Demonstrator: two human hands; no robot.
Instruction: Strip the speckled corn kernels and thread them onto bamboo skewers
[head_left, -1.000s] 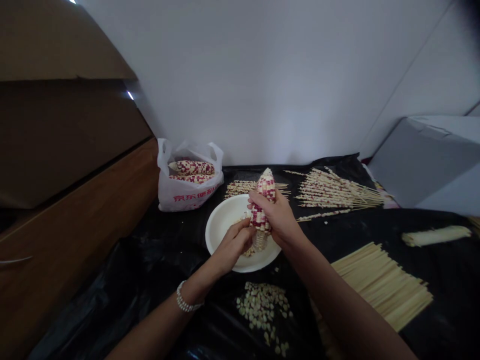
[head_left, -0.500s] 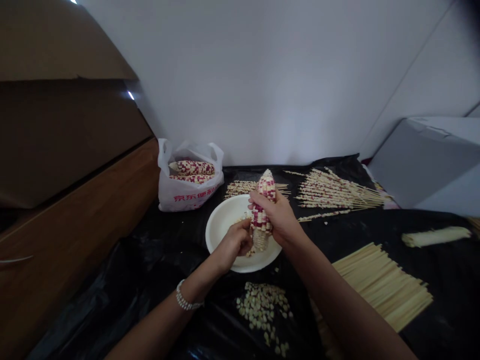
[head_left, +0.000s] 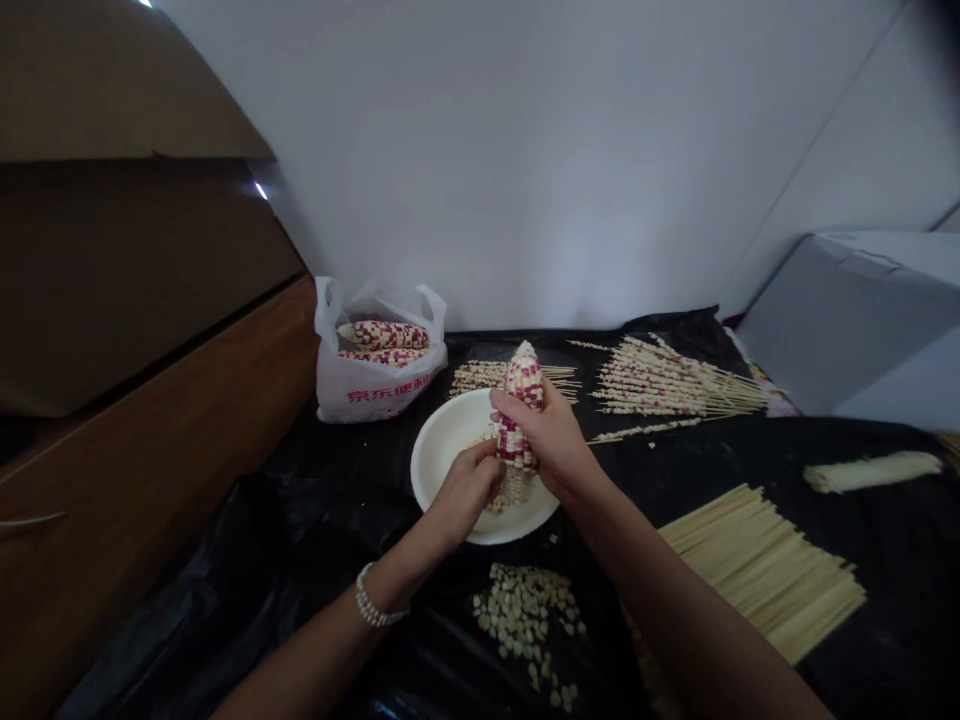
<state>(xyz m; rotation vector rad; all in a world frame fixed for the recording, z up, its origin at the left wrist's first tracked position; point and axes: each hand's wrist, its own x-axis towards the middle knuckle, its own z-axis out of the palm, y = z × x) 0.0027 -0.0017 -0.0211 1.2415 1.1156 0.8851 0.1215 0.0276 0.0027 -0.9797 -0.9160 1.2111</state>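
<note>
I held the corn cob upright over the white plate, right hand wrapped around it, left hand pinching kernels at its bare lower end.

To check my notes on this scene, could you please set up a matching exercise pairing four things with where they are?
Things:
1. corn cob
2. white bag
3. loose kernels
4. bare skewers

Places:
A. heaped on the black sheet, nearer than the plate
B. upright over the white plate, in the right hand
C. at the back left, holding more cobs
D. lying in a pile to the right

Pairs: 1-B, 2-C, 3-A, 4-D
</note>
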